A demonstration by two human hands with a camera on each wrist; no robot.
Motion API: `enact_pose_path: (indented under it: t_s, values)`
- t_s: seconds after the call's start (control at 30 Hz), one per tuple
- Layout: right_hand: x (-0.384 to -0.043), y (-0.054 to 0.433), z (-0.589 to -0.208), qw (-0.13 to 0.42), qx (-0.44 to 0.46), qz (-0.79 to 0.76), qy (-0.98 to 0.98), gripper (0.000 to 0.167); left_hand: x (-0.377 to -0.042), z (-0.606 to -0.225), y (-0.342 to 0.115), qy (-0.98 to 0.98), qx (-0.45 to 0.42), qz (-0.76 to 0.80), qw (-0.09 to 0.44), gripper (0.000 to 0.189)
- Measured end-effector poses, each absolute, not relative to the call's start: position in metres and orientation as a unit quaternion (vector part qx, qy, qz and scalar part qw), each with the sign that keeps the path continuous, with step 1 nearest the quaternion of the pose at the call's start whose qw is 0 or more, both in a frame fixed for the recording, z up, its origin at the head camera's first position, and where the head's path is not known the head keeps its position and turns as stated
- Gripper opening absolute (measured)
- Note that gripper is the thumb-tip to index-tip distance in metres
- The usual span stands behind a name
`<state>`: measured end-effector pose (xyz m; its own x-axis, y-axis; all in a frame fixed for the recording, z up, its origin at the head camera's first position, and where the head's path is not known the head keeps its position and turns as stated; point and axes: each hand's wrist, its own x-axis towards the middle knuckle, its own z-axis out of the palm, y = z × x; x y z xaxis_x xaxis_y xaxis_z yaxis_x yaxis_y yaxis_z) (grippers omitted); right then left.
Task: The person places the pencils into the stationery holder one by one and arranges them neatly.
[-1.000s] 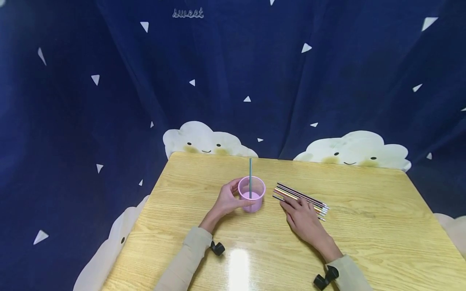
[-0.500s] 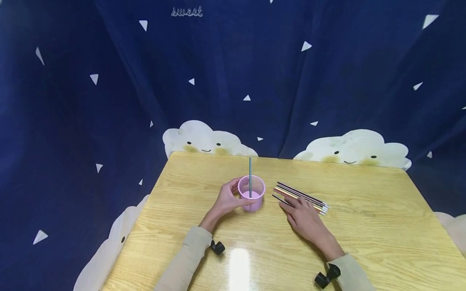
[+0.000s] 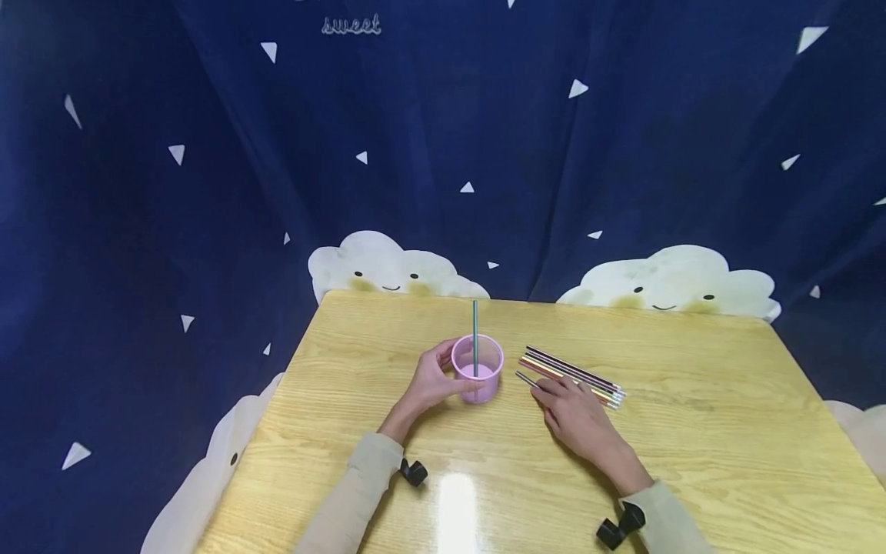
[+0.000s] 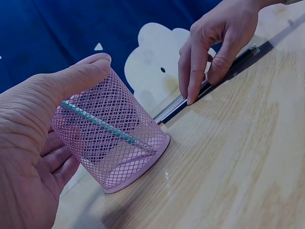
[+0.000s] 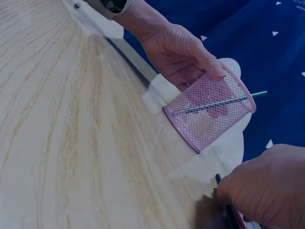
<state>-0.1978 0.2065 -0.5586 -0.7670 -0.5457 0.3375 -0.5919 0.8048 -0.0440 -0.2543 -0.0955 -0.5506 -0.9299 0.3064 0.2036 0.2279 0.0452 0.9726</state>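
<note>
A pink mesh pencil cup (image 3: pixel 490 391) stands on the table, and my left hand (image 3: pixel 432 382) grips its side with the thumb across the front. One teal pencil (image 3: pixel 475 323) leans inside the cup and sticks out above the rim. To the right of the cup, my right hand (image 3: pixel 580 419) pinches a dark pencil (image 3: pixel 526 379), whose end points toward the cup. In the left wrist view this dark pencil (image 4: pixel 178 109) lies low, close to the tabletop. Several other pencils (image 3: pixel 571 367) lie side by side just beyond the right hand's fingers, which partly hide them.
The wooden table (image 3: pixel 388 323) reaches back to a dark blue curtain (image 3: pixel 429 154) with white triangles and smiling clouds. Black cameras are strapped at both wrists. A bright glare patch (image 3: pixel 457 508) shows on the tabletop near the front.
The dark pencil under my right hand has turned and shifted slightly away from the other pencils. My left hand and the cup stay in place.
</note>
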Motion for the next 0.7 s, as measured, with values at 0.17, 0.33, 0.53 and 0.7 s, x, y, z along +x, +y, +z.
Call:
enact_pose_path:
  t_s: [0.17, 0.33, 0.53, 0.7]
  values:
    - [-0.1983, 0.2087, -0.5577, 0.155, 0.311, 0.081, -0.934, 0.039, -0.2549, -0.5508, -0.0957, 0.721, 0.186, 0.667, 0.027, 0.082]
    - [-0.1977, 0.21, -0.5588, 0.167, 0.32, 0.099, -0.927, 0.037, -0.2547, -0.5513, -0.0958, 0.724, 0.19, 0.663, 0.025, 0.082]
    - [-0.1989, 0.208, -0.5576, 0.163, 0.322, 0.092, -0.928, 0.037, -0.2546, -0.5514, -0.0962, 0.721, 0.188, 0.666, 0.03, 0.082]
    - [-0.1986, 0.2062, -0.5541, 0.173, 0.33, 0.073, -0.925, 0.035, -0.255, -0.5517, -0.0961, 0.719, 0.187, 0.668, 0.03, 0.081]
